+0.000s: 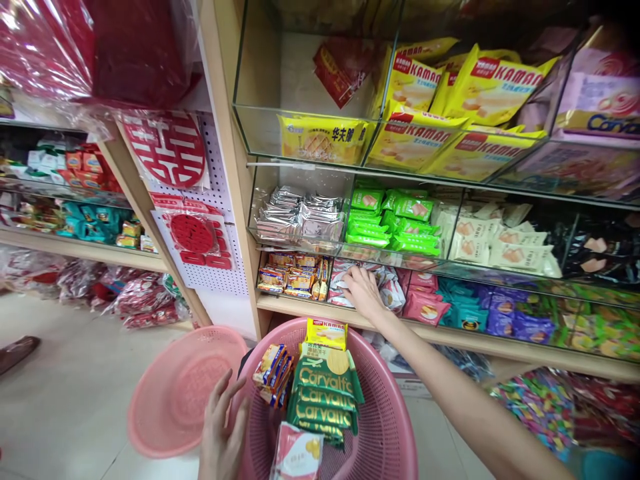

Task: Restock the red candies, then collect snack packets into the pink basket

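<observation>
My right hand reaches into a lower shelf compartment, its fingers bent down on white and pink packets; whether it grips one is hidden. My left hand is open, fingers apart, beside the left rim of a pink perforated basket. In the basket lie green Carvalfo packs, small orange and blue packets, a yellow Kaman pack and a pink and white packet. Orange and blue packets fill the compartment left of my right hand.
A pink basin stands on the floor at left. Clear-fronted shelves above hold yellow packs, silver packets and green packets. A wooden shelf edge runs above the basket. A shoe shows at far left.
</observation>
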`<control>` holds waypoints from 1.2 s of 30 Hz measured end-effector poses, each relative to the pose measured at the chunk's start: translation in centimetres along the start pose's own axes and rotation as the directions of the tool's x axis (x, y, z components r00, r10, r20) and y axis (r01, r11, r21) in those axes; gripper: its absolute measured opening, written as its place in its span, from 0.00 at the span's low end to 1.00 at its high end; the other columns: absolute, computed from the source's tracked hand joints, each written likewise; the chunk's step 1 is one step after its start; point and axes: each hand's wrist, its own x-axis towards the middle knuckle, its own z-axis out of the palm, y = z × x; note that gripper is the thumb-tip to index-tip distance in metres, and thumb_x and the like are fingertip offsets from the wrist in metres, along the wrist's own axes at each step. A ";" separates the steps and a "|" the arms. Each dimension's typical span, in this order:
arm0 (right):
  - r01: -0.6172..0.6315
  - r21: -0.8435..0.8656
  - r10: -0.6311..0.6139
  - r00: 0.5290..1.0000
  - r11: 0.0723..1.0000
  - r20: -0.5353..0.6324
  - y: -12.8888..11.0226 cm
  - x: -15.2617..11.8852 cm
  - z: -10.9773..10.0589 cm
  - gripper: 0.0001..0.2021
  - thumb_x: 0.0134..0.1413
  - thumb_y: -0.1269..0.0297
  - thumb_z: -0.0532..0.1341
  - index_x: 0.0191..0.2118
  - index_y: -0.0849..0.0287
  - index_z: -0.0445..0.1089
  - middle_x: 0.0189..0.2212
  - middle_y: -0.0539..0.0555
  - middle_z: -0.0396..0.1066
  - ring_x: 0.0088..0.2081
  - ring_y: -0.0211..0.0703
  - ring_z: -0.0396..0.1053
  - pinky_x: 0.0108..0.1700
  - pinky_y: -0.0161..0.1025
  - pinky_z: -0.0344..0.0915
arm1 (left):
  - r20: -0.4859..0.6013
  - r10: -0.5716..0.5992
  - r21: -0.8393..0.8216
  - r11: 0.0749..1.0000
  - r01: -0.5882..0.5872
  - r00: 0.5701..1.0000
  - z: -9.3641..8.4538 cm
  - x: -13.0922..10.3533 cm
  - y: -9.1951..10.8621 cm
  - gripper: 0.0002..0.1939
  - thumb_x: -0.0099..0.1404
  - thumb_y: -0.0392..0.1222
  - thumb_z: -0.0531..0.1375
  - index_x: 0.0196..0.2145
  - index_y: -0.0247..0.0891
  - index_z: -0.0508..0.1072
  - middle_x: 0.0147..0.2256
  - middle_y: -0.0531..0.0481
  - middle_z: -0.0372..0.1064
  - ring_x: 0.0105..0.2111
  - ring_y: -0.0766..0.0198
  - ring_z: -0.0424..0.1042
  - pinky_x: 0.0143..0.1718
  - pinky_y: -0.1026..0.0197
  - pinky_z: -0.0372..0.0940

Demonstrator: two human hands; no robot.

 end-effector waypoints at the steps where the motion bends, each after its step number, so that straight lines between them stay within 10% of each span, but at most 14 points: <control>1: 0.006 0.008 -0.006 1.000 1.000 -0.005 0.1 -0.1 -0.2 0.09 0.55 0.72 0.54 0.40 0.60 0.69 0.43 0.62 0.66 0.45 0.54 0.59 0.46 0.47 0.56 | -0.011 0.001 0.006 1.000 -0.001 1.000 0.0 0.0 0.1 0.17 0.60 0.50 0.56 0.45 0.43 0.71 0.58 0.44 0.58 0.59 0.47 0.56 0.60 0.43 0.52; 6: 0.002 0.084 0.006 0.996 0.996 -0.088 0.3 -1.8 -2.2 0.09 0.57 0.68 0.54 0.43 0.59 0.67 0.46 0.60 0.66 0.48 0.52 0.60 0.49 0.46 0.56 | -0.060 0.010 0.008 1.000 -0.009 0.998 -0.1 0.2 0.6 0.18 0.58 0.52 0.57 0.44 0.44 0.72 0.57 0.44 0.60 0.58 0.46 0.58 0.59 0.41 0.53; 9: -0.088 0.420 0.182 0.965 0.903 -0.190 -1.0 -4.7 -3.6 0.09 0.58 0.62 0.55 0.42 0.57 0.67 0.42 0.57 0.68 0.45 0.50 0.63 0.47 0.45 0.59 | -0.043 0.033 -0.010 0.999 -0.033 0.999 0.0 0.2 1.7 0.17 0.58 0.50 0.58 0.45 0.44 0.72 0.57 0.46 0.60 0.58 0.47 0.58 0.60 0.43 0.52; 12: -0.274 0.847 0.447 0.893 0.456 0.048 -3.9 -8.3 -4.6 0.11 0.53 0.55 0.60 0.38 0.56 0.66 0.34 0.53 0.70 0.36 0.45 0.66 0.40 0.41 0.64 | 0.004 0.060 -0.076 0.995 -0.059 0.998 0.6 0.0 3.8 0.16 0.58 0.48 0.59 0.44 0.44 0.73 0.56 0.46 0.62 0.58 0.49 0.59 0.60 0.47 0.52; 16: -0.433 0.863 0.360 0.786 -0.260 0.503 -8.8 -12.4 -5.3 0.19 0.46 0.55 0.66 0.43 0.57 0.67 0.40 0.54 0.74 0.41 0.47 0.70 0.46 0.43 0.65 | 0.178 -0.015 -0.260 0.964 0.061 0.984 1.8 -0.6 7.4 0.18 0.57 0.49 0.61 0.44 0.41 0.74 0.53 0.44 0.66 0.57 0.49 0.60 0.59 0.50 0.54; 20: -0.420 0.735 0.249 0.752 -0.532 0.610 -12.4 -14.5 -5.4 0.19 0.46 0.58 0.67 0.43 0.57 0.66 0.42 0.54 0.74 0.43 0.46 0.71 0.47 0.43 0.65 | 0.525 -0.085 -0.399 0.854 0.334 0.847 2.8 -1.6 9.5 0.27 0.57 0.49 0.63 0.53 0.42 0.67 0.56 0.43 0.63 0.56 0.49 0.62 0.55 0.52 0.61; 30: -0.506 0.713 0.207 0.726 -0.486 0.656 -14.5 -16.5 -4.5 0.16 0.45 0.56 0.67 0.37 0.56 0.65 0.34 0.51 0.74 0.38 0.42 0.71 0.41 0.37 0.66 | 0.581 -0.217 -0.445 0.722 0.529 0.784 2.5 -1.5 9.3 0.25 0.51 0.48 0.68 0.45 0.37 0.69 0.34 0.49 0.73 0.33 0.61 0.72 0.34 0.62 0.67; 36: -0.563 0.802 0.163 0.788 -0.199 0.593 -14.5 -17.6 -4.4 0.14 0.51 0.52 0.62 0.38 0.58 0.65 0.36 0.53 0.73 0.35 0.41 0.70 0.37 0.36 0.66 | 0.578 -0.192 -0.411 0.771 0.486 0.793 1.6 -1.1 8.1 0.25 0.52 0.49 0.67 0.45 0.36 0.68 0.30 0.51 0.70 0.29 0.65 0.69 0.30 0.64 0.64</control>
